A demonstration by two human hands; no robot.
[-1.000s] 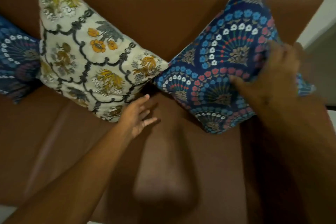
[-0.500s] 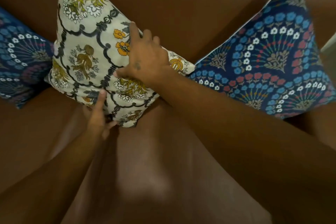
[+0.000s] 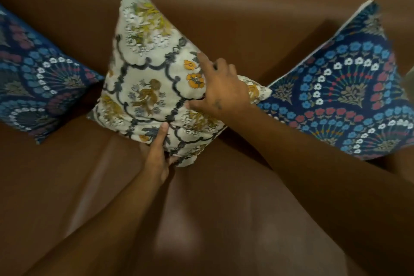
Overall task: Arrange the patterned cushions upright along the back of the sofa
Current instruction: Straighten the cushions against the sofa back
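Cushions stand in a row of three along the back of the brown sofa (image 3: 235, 20), so your task looks close to the end. At your left the blue cushion (image 3: 38, 87) leans on the backrest, and at your right the other blue cushion (image 3: 349, 87) does the same, each standing on one corner. Between them is the cream cushion (image 3: 147, 78), also on its corner, and it touches the right blue one. Your right hand (image 3: 224, 89) lies flat and open on its face, and your left hand (image 3: 159, 154) pinches its lowest corner. I judge only this middle cushion is left: settle it against the backrest, then let it go.
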